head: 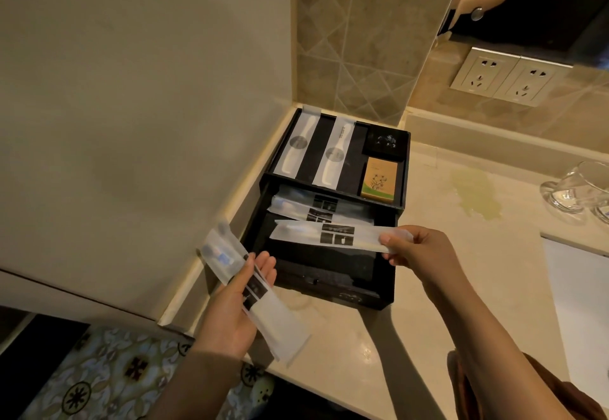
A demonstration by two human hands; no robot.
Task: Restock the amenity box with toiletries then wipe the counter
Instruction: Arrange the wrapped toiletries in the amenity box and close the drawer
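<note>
The black box (333, 208) sits mid-frame on the tabletop (461, 254), tight in the wall corner, its lower drawer pulled open toward the viewer so packets can go in flat. Two sachets (316, 205) already lie inside. The right hand (418, 251) pinches one end of a sachet (329, 236), held level over the drawer, likely for laying down. The left hand (240, 301), fingers clasped loosely round spare packets (250, 291), waits at lower left. A yellowish spill (474, 195) marks the tabletop at right.
</note>
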